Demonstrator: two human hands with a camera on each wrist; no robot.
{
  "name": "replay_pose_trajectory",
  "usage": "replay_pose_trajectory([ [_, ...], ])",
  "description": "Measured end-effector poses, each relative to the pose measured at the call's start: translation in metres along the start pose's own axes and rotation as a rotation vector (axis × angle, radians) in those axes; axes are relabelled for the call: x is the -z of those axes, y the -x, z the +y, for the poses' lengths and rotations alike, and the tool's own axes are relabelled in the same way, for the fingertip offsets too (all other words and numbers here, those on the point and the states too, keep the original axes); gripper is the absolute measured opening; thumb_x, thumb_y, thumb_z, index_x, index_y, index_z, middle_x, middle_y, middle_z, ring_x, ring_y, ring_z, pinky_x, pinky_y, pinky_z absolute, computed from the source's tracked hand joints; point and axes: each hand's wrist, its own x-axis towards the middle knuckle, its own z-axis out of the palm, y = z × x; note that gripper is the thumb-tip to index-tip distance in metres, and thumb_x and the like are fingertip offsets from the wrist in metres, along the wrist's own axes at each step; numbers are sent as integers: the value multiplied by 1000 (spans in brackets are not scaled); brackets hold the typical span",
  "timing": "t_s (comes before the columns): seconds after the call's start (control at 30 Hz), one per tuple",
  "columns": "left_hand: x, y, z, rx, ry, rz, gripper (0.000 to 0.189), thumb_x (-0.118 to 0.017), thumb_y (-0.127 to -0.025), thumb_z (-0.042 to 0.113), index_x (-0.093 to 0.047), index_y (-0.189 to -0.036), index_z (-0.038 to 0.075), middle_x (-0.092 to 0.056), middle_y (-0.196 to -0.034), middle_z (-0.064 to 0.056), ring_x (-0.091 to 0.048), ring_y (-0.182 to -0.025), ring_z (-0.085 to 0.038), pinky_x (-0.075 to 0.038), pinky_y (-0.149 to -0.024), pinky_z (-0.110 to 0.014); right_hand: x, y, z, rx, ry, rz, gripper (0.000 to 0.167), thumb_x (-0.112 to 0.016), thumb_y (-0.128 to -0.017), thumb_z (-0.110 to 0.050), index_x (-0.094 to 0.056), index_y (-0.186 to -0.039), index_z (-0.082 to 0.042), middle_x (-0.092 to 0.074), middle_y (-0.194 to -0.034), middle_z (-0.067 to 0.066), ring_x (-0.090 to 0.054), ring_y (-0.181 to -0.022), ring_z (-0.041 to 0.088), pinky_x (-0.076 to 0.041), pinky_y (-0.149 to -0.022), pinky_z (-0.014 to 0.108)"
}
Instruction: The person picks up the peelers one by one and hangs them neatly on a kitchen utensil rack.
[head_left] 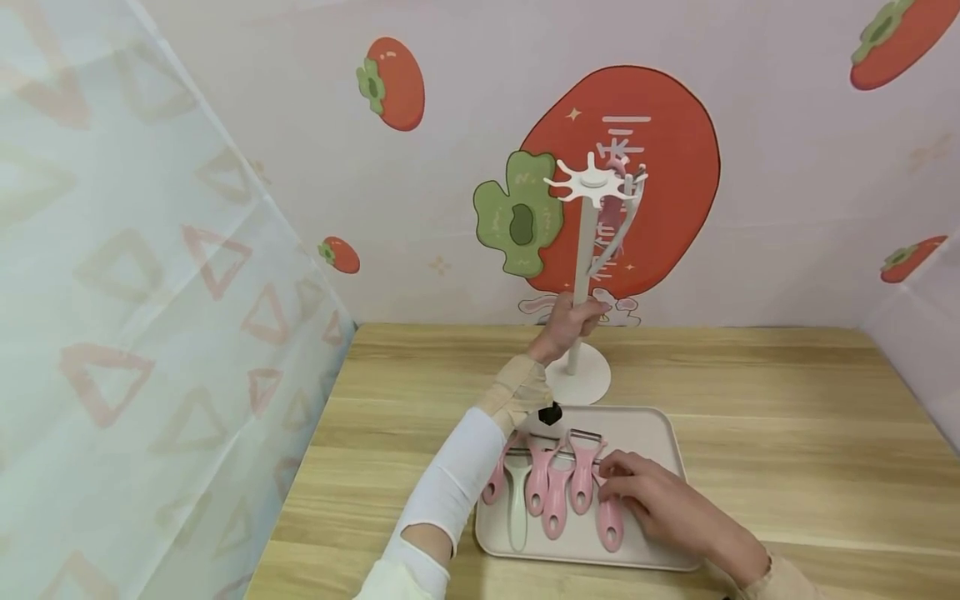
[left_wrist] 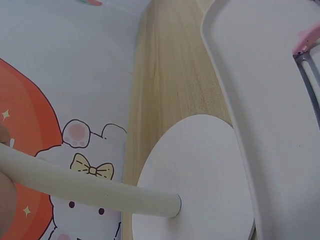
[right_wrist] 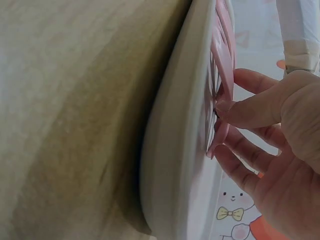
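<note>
We see a white stand (head_left: 583, 250) just beyond a pale tray (head_left: 645, 433). The left hand (head_left: 566, 328), its arm (head_left: 463, 458) stretched across the tray's far-left corner, grips the stand; the right hand (head_left: 663, 504), fingers curled over the tray's right half, pinches a pink peeler (head_left: 609, 515) there.

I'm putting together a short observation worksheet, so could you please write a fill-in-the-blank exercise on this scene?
1. The hand gripping the white stand is the person's ____ one.
2. The right hand touches a peeler coloured ____.
3. Several other peelers lie on a pale ____.
4. The stand's round, flat ____ rests on the table.

Missing words: left; pink; tray; base.
</note>
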Motion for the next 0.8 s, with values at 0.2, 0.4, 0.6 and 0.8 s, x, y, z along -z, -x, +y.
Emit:
replay_pose_trajectory([
  [0.2,0,1,0,0,-20,-13,45,-53,-101,2,-37,-59,0,-29,-48,10,-24,-47,-12,-21,-50,-29,-3,2,3,29,27,18,25,-82,-85,-1,-81,-97,-22,-66,-111,-3,-65,-97,10,-55,-86,30],
  [0.4,1,3,0,2,-20,-11,48,-52,-100,1,-37,-55,7,-29,-48,9,-23,-47,-12,-20,-50,-30,0,4,3,-7,40,-13,29,-83,-84,1,-80,-97,-25,-67,-114,-3,-66,-98,11,-58,-85,34],
  [0.6,0,2,0,-3,-17,-13,47,-53,-100,1,-37,-55,8,-29,-48,9,-24,-47,-11,-21,-50,-30,10,6,5,-94,23,-61,38,-85,-81,4,-80,-100,-28,-65,-119,-6,-66,-100,8,-60,-84,34],
  [0.8,1,0,1,-7,-13,-8,48,-53,-100,3,-37,-55,6,-30,-48,10,-24,-47,-10,-21,-49,-29,20,6,8,-127,17,-57,39,-87,-80,4,-79,-102,-27,-61,-121,-6,-62,-96,3,-57,-79,27],
])
